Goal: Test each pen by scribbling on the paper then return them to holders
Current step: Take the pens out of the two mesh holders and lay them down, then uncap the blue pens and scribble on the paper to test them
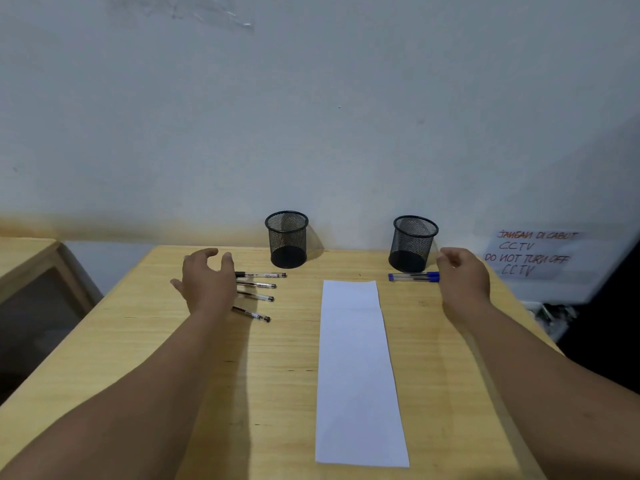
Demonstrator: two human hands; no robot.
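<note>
Two black mesh holders stand at the back of the wooden table, one on the left [287,239] and one on the right [413,242]; both look empty. Several black pens [258,285] lie in a row left of a long white paper [356,368]. Blue pens [412,277] lie in front of the right holder. My left hand [207,280] hovers over the near ends of the black pens with fingers spread and holds nothing. My right hand [462,277] is at the right ends of the blue pens, fingers loosely curled; whether it holds one is hidden.
The table [138,358] butts against a pale wall. A handwritten CCTV notice [530,254] hangs on the wall at the right. Another wooden piece of furniture [31,258] stands to the left. Dark space lies past the table's right edge.
</note>
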